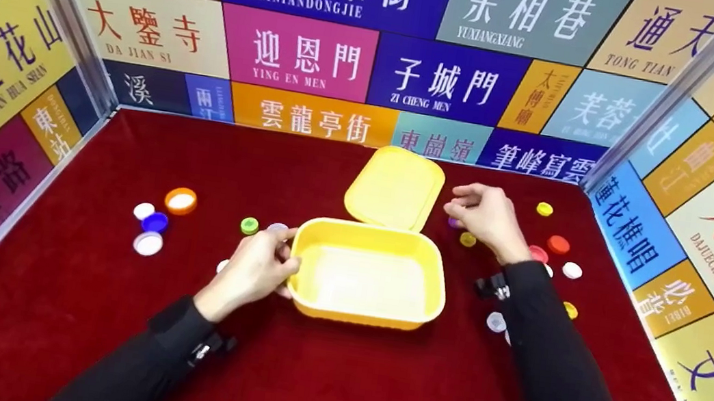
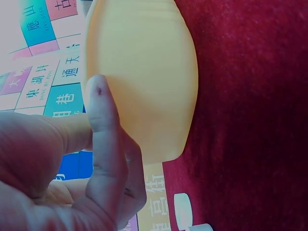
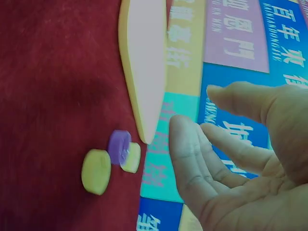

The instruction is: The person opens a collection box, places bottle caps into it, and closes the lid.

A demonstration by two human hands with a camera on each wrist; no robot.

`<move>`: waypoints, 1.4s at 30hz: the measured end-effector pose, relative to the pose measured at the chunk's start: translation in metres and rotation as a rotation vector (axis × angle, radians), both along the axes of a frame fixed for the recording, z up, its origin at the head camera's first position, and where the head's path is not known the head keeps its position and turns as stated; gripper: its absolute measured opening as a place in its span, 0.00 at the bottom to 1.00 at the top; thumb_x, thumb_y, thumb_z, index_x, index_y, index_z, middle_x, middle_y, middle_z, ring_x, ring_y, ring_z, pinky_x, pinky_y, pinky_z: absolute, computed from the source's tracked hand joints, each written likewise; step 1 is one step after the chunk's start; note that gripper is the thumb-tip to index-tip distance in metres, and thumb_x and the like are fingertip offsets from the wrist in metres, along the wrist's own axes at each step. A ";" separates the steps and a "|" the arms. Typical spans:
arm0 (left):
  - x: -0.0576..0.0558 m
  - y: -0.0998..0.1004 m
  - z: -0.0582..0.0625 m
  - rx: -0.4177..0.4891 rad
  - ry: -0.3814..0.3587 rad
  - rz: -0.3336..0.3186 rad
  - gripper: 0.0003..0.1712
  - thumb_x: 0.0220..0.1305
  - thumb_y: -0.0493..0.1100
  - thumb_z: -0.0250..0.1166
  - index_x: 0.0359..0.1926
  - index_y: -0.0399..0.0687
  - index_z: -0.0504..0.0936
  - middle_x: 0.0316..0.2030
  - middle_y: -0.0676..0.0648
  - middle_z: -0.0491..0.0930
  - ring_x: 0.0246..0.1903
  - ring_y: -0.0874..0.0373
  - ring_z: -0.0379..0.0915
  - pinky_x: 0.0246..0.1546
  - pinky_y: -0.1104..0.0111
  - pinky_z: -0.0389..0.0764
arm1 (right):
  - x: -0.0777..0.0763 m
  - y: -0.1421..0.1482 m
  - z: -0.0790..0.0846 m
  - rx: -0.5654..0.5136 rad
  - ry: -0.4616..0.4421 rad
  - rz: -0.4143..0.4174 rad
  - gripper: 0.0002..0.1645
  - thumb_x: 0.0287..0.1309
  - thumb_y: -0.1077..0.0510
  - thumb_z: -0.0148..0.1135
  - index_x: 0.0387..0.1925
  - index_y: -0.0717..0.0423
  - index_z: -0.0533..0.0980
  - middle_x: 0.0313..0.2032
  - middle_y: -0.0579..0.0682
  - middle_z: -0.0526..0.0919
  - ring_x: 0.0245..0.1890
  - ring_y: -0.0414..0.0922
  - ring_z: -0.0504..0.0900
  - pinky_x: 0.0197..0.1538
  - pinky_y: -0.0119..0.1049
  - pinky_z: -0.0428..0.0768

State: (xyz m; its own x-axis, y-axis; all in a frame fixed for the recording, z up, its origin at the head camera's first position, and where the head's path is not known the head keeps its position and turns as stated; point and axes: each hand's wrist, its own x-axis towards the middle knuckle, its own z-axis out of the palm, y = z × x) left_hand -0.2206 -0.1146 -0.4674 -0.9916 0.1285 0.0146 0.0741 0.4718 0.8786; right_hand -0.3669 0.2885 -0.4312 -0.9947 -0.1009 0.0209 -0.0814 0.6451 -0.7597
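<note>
A yellow plastic box (image 1: 367,281) with its mouth upward is in the middle of the head view. My left hand (image 1: 258,258) grips its left rim, with the thumb at the inner side and fingers outside. In the left wrist view the fingers press near the box's wall (image 2: 149,86). Beyond the box lies a yellow lid (image 1: 397,186). My right hand (image 1: 487,216) hovers just right of the lid, fingers bent and parted, holding nothing. By it are a purple bottle cap (image 3: 119,147) and a yellow bottle cap (image 3: 96,172), with another yellowish cap (image 3: 131,160) behind.
On the red cloth (image 1: 333,384), several caps lie at left, among them an orange one (image 1: 181,201) and a blue one (image 1: 155,222). A green cap (image 1: 249,225) is near my left hand. Right of my right arm are red (image 1: 558,244), white (image 1: 572,270) and yellow caps (image 1: 544,209). Printed walls enclose the table.
</note>
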 end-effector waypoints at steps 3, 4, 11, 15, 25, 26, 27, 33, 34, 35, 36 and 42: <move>0.000 0.000 0.000 -0.002 0.020 0.008 0.33 0.74 0.29 0.66 0.79 0.36 0.82 0.36 0.42 0.83 0.19 0.58 0.88 0.28 0.52 0.95 | 0.009 0.013 0.003 0.043 0.057 0.009 0.29 0.77 0.52 0.78 0.71 0.62 0.85 0.62 0.67 0.93 0.53 0.56 0.97 0.51 0.35 0.96; 0.000 0.000 0.000 -0.004 0.025 0.009 0.33 0.74 0.29 0.66 0.79 0.36 0.82 0.36 0.42 0.83 0.19 0.58 0.87 0.28 0.52 0.95 | 0.013 0.018 0.004 0.067 0.075 0.008 0.30 0.77 0.51 0.78 0.71 0.62 0.85 0.63 0.67 0.93 0.57 0.59 0.96 0.55 0.39 0.96; 0.002 0.002 0.000 -0.102 0.099 0.036 0.34 0.74 0.30 0.69 0.79 0.33 0.81 0.42 0.39 0.84 0.20 0.60 0.85 0.24 0.63 0.92 | 0.042 0.052 0.007 0.213 0.117 0.009 0.34 0.79 0.50 0.76 0.77 0.62 0.81 0.70 0.69 0.88 0.68 0.69 0.89 0.75 0.66 0.85; 0.003 0.002 -0.002 -0.196 0.165 0.055 0.36 0.74 0.32 0.71 0.80 0.28 0.79 0.50 0.35 0.86 0.26 0.61 0.83 0.29 0.69 0.90 | 0.057 0.065 0.003 0.283 0.115 0.021 0.36 0.78 0.49 0.77 0.77 0.63 0.80 0.67 0.71 0.88 0.66 0.70 0.88 0.73 0.67 0.85; 0.005 0.007 -0.007 -0.298 0.268 0.090 0.37 0.73 0.33 0.74 0.80 0.27 0.79 0.66 0.30 0.86 0.50 0.43 0.89 0.58 0.54 0.95 | 0.086 0.075 -0.003 0.451 0.062 0.190 0.31 0.72 0.55 0.80 0.71 0.61 0.86 0.61 0.67 0.91 0.56 0.64 0.85 0.63 0.61 0.85; 0.005 0.008 -0.008 -0.306 0.289 0.087 0.37 0.73 0.34 0.74 0.80 0.27 0.78 0.65 0.30 0.87 0.54 0.41 0.90 0.61 0.51 0.94 | 0.087 0.074 -0.003 0.464 0.069 0.209 0.29 0.71 0.56 0.80 0.70 0.61 0.87 0.60 0.66 0.92 0.55 0.62 0.84 0.62 0.60 0.84; 0.005 0.009 -0.008 -0.315 0.303 0.083 0.38 0.73 0.34 0.75 0.80 0.28 0.78 0.66 0.30 0.87 0.58 0.39 0.90 0.64 0.50 0.94 | 0.088 0.073 -0.004 0.472 0.074 0.226 0.28 0.70 0.58 0.80 0.68 0.62 0.88 0.59 0.65 0.93 0.54 0.61 0.84 0.61 0.58 0.84; 0.005 0.013 -0.009 -0.322 0.301 0.069 0.40 0.74 0.35 0.73 0.84 0.32 0.75 0.73 0.31 0.86 0.68 0.38 0.89 0.64 0.47 0.93 | 0.094 0.070 -0.012 0.505 0.078 0.282 0.23 0.66 0.66 0.78 0.63 0.65 0.90 0.54 0.63 0.95 0.51 0.59 0.87 0.58 0.57 0.88; 0.005 0.014 -0.010 -0.318 0.302 0.068 0.40 0.74 0.34 0.72 0.84 0.32 0.75 0.74 0.31 0.85 0.68 0.38 0.89 0.64 0.47 0.94 | 0.095 0.070 -0.014 0.513 0.082 0.283 0.23 0.66 0.66 0.78 0.62 0.65 0.90 0.53 0.63 0.95 0.50 0.59 0.87 0.57 0.57 0.88; 0.005 0.014 -0.010 -0.315 0.305 0.067 0.40 0.73 0.33 0.72 0.84 0.32 0.75 0.74 0.31 0.85 0.69 0.39 0.89 0.64 0.47 0.93 | 0.095 0.070 -0.015 0.521 0.088 0.283 0.22 0.65 0.68 0.77 0.61 0.65 0.91 0.53 0.63 0.95 0.50 0.59 0.88 0.57 0.57 0.89; 0.006 0.014 -0.011 -0.311 0.309 0.065 0.40 0.73 0.33 0.72 0.83 0.31 0.75 0.74 0.30 0.85 0.68 0.38 0.89 0.64 0.48 0.93 | 0.096 0.069 -0.016 0.527 0.094 0.284 0.22 0.64 0.68 0.77 0.60 0.65 0.91 0.52 0.63 0.95 0.50 0.59 0.88 0.58 0.57 0.89; 0.006 0.013 -0.013 -0.296 0.318 0.063 0.39 0.73 0.31 0.72 0.82 0.29 0.76 0.73 0.29 0.85 0.68 0.38 0.89 0.66 0.49 0.93 | 0.094 0.068 -0.022 0.524 0.128 0.282 0.16 0.60 0.71 0.77 0.51 0.66 0.92 0.46 0.63 0.96 0.48 0.61 0.91 0.59 0.63 0.91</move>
State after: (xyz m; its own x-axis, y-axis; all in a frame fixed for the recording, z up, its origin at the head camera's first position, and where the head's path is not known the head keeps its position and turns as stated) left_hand -0.2141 -0.1013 -0.4809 -0.9497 0.1126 0.2923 0.2823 0.7123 0.6426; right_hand -0.2731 0.3563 -0.4529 -0.9209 -0.3894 0.0146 -0.3733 0.8708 -0.3200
